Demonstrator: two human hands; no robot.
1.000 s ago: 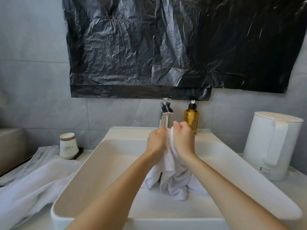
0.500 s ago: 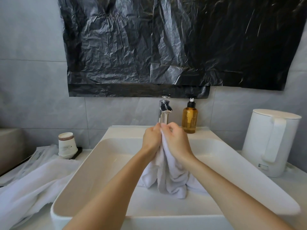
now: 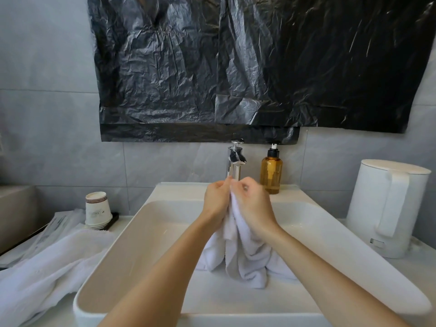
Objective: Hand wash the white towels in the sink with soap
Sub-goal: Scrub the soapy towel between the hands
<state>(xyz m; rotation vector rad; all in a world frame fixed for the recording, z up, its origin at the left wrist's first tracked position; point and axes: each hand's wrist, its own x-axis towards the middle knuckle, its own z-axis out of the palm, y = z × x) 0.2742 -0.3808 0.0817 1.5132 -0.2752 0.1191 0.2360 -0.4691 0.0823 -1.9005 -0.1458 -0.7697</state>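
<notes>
When read from left of the sink (image 3: 141, 232), noted first: spare towel (image 3: 47, 267), white, heaped on the counter against the sink's left wall, judged to be waiting its turn. Just behind it, near the sink's back-left corner: stacked paper cups (image 3: 98, 208), clear of the wash. Over the middle of the sink: left hand (image 3: 215, 199), fingers curled tight round the upper bunch of the white towel (image 3: 245, 260). At the sink's back edge, directly behind the hands: chrome faucet (image 3: 236, 161); no running water seen. Towel hung from the grip, lower folds resting on the sink floor, so as to keep drips inside the basin. Right hand (image 3: 253, 201) likewise curled round the same bunch, pressed to the left through the cloth; judged a rubbing hold, cloth against cloth to work in soap. Suds not discernible. On the sink's back ledge, right of the faucet: amber soap bottle (image 3: 271, 171), upright, within reach for another dose. Well right of the sink: white kettle (image 3: 387, 208), uninvolved. Judged stage: scrubbing of one towel; rinse and spare towel outstanding
</notes>
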